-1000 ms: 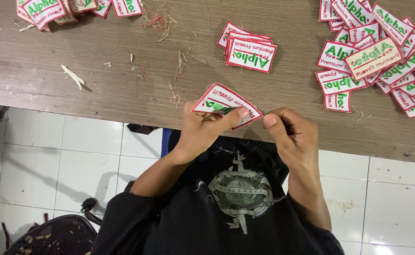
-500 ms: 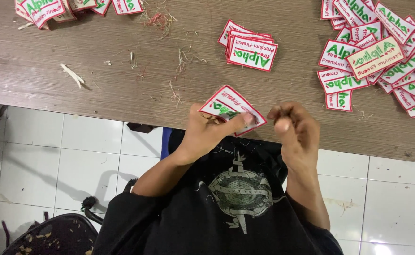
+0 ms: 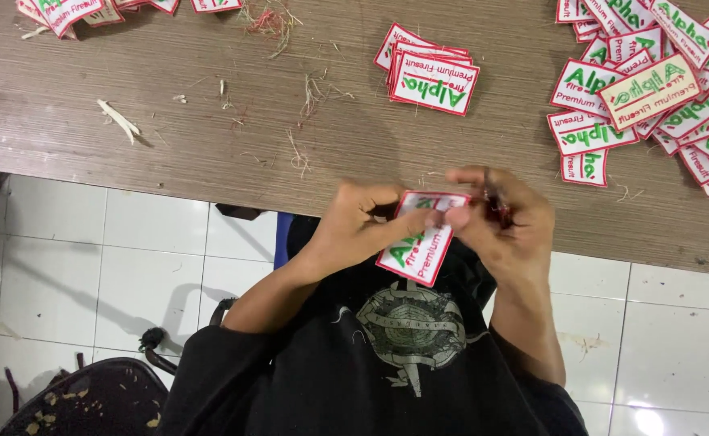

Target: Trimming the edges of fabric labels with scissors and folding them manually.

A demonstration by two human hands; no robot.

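Patch (image 3: 421, 242): turned since a second ago, now hanging tilted over the counter (image 3: 169, 137) edge.
Left hand (image 3: 362, 226): fingers pinching the patch.
Right hand (image 3: 500, 222): fingers grasping its top edge.
Stack (image 3: 431, 73): untouched.

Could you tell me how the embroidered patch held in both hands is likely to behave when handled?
The patch probably keeps its shape: pinched only at its top edge by the left hand and right hand, it hangs flat without drooping. It looks thin, so likely light. Flat-sided, it should not roll.
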